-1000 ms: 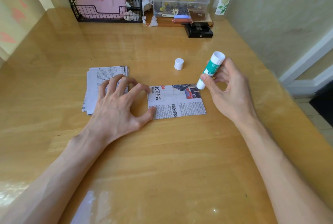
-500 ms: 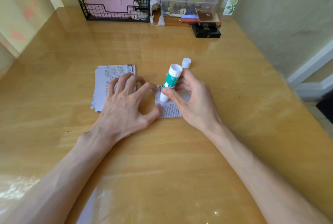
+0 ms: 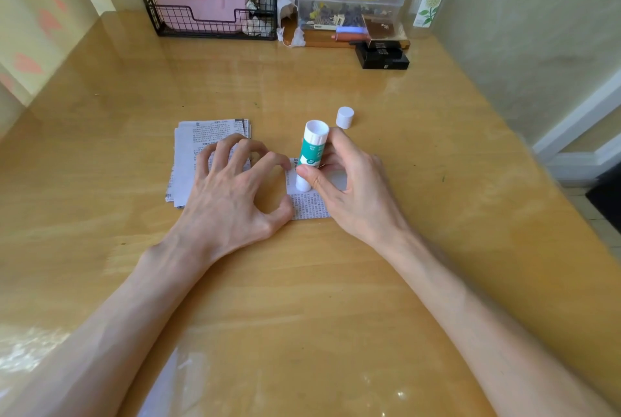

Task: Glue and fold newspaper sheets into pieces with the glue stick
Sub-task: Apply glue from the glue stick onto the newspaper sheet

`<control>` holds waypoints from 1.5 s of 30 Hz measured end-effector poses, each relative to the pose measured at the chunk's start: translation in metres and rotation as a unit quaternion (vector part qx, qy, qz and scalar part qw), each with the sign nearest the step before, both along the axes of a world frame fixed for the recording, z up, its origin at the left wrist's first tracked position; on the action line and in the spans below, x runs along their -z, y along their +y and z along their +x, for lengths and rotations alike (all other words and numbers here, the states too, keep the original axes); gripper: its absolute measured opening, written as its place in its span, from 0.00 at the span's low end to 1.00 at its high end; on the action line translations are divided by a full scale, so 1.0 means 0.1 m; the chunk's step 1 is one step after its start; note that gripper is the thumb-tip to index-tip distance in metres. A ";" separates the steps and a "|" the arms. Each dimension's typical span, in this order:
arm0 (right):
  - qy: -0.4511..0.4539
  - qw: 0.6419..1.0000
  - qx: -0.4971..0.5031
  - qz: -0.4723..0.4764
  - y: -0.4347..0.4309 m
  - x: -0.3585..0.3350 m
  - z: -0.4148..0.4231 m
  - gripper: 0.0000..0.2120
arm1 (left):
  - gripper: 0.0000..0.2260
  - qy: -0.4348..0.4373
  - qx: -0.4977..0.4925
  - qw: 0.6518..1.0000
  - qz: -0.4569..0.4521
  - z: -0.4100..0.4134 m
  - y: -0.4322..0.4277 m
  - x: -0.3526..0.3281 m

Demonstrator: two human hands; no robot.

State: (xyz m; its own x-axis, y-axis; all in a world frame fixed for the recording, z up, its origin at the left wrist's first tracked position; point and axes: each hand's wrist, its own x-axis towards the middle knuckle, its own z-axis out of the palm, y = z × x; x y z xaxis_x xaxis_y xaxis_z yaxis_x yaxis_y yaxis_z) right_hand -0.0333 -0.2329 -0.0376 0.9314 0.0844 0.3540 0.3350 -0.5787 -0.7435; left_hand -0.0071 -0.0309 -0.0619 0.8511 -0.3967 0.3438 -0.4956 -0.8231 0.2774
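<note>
A small folded newspaper piece [image 3: 309, 206] lies on the wooden table, mostly hidden under both hands. My right hand [image 3: 349, 188] grips a green and white glue stick [image 3: 311, 153], its lower tip pressed onto the left part of the piece. My left hand [image 3: 232, 195] holds the piece's left edge down with arched fingertips and thumb. A stack of newspaper sheets [image 3: 195, 151] lies under and behind my left hand. The white glue cap [image 3: 345, 117] stands on the table just behind my right hand.
A black wire basket [image 3: 208, 18] holding a pink object stands at the table's back. A clear plastic box [image 3: 349, 5] sits on a small wooden shelf, with black boxes [image 3: 383, 55] in front. A wall runs along the right side.
My right hand moved the glue stick left from the piece's right end to its left part, covering most of the piece. My left hand stayed in place.
</note>
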 end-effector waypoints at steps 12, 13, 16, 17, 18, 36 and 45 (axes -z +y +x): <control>-0.004 1.000 0.023 -0.017 -0.12 -0.02 -0.05 0.13 | 0.21 0.005 0.001 1.000 -0.003 0.01 0.00 0.01; -0.001 1.000 0.024 -0.016 -0.13 -0.02 -0.05 0.13 | 0.21 0.006 0.000 1.000 -0.002 0.01 0.00 0.01; 0.000 0.999 0.031 -0.022 -0.18 -0.03 -0.07 0.13 | 0.21 0.007 0.000 1.000 0.001 0.01 0.01 0.01; -0.001 0.999 0.036 -0.024 -0.19 -0.03 -0.08 0.13 | 0.21 0.008 0.000 1.000 0.002 0.01 0.01 0.01; -0.003 0.999 0.040 -0.027 -0.21 -0.05 -0.09 0.12 | 0.21 0.009 0.000 1.000 0.004 0.01 0.01 0.01; 0.021 0.993 0.103 -0.048 -0.58 -0.14 -0.16 0.11 | 0.22 0.014 0.002 1.000 0.007 0.01 0.01 0.00; 0.005 0.991 0.127 -0.037 -0.68 -0.11 -0.21 0.11 | 0.21 0.009 0.003 1.000 0.000 0.00 0.01 0.00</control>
State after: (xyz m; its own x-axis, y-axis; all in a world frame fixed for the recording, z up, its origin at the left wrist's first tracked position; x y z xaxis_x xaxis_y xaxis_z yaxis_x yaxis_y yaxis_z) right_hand -0.0540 -0.3005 -0.0267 0.9295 -0.1278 0.3459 0.1639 -0.6970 -0.6981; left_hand -0.0070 -0.0301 -0.0615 0.8543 -0.4023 0.3290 -0.4963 -0.8195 0.2865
